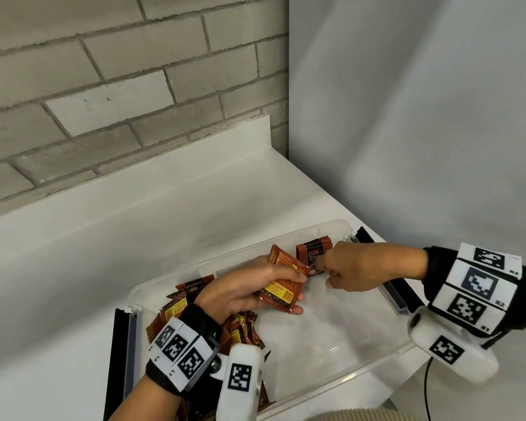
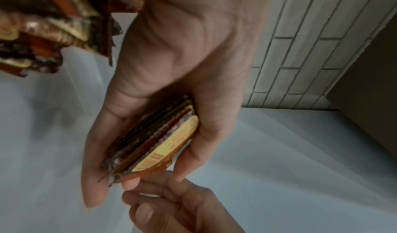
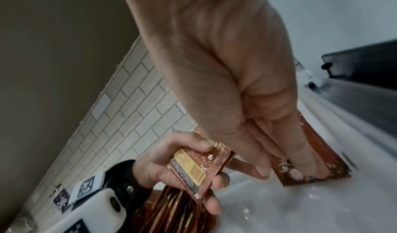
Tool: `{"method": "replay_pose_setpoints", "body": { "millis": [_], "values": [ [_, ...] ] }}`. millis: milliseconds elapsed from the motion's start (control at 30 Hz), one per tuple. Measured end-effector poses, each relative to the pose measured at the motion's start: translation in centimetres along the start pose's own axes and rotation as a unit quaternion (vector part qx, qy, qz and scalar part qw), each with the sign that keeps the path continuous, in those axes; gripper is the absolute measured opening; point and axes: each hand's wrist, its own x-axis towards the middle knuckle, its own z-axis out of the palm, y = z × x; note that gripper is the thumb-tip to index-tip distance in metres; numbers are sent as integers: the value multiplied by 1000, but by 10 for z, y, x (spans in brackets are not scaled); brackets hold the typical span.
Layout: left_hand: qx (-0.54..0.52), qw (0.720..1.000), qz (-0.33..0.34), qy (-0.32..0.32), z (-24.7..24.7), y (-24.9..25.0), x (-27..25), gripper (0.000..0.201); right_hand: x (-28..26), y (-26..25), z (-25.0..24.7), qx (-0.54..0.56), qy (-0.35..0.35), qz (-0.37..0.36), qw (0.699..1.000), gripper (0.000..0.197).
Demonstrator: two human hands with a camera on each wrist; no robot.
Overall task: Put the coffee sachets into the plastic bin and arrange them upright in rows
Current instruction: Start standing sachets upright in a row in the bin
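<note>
Coffee sachets: we have three groups, all inside the plastic bin (image 1: 331, 229) at the lower centre of the head view. A loose heap (image 1: 240, 329) lies at its lower-left end, a small stack (image 1: 281, 287) is in our left hand (image 1: 240, 293), and a short upright row (image 1: 312, 256) stands in the bin's upper-right corner.
Left hand: our fingers (image 3: 214, 202) and thumb curl round the stack and grip it by its edges, clear of the bin floor.
Right hand (image 1: 356, 268): our straight fingers (image 3: 300, 153) press flat against the front face of the upright row and steady it; they curl round nothing.
Step in hand: we judge this to be feeding the held stack onto the started row.
How to do it well: we keep the right hand braced on the row until the new sachets touch it, since thin packets likely topple once unsupported.
Placement: we set the stack bottom edge down, just beside the row, faces parallel.
Grip: we square the stack edges first, so it does not fan out.
Risk: slick foil may slide on the smooth bin floor.
Worktop (image 1: 134, 238): white, and it carries the bin.
</note>
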Motion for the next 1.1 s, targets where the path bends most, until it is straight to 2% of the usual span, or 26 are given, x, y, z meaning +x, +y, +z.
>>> {"method": "replay_pose_setpoints", "body": {
  "millis": [100, 200, 267, 333, 433, 600, 767, 867, 1033, 1100],
  "values": [
    [-21, 1000, 19, 6, -9, 4, -3, 21, -10, 2, -7, 44, 40, -9, 998, 29],
    [-69, 996, 47, -4, -11, 8, -8, 11, -19, 6, -12, 173, 70, -24, 982, 27],
    [-93, 992, 80, -14, -11, 9, -9, 16, -24, 7, -13, 296, 70, -46, 951, 29],
    [-107, 988, 109, -19, -10, 9, -9, 26, -25, 5, -13, 415, 73, -69, 904, 34],
    [-101, 985, 136, -21, -9, 8, -7, 28, -23, 2, -10, 510, 107, -86, 849, 35],
    [-83, 984, 157, -18, -9, 5, -3, 34, -16, -6, -2, 560, 163, -83, 808, 23],
    [-138, 977, 150, -66, -8, 5, -2, 62, -16, -6, -2, 590, 222, -92, 770, 17],
    [-174, 971, 141, -86, -8, 5, 1, 73, -24, -5, -7, 613, 268, -121, 734, 13],
    [-213, 961, 128, -117, -9, 4, 2, 81, -34, -5, -10, 609, 290, -160, 720, 8],
    [-221, 960, 123, -117, -10, 3, 4, 79, -35, -3, -9, 600, 300, -161, 724, 9]
  ]
}}
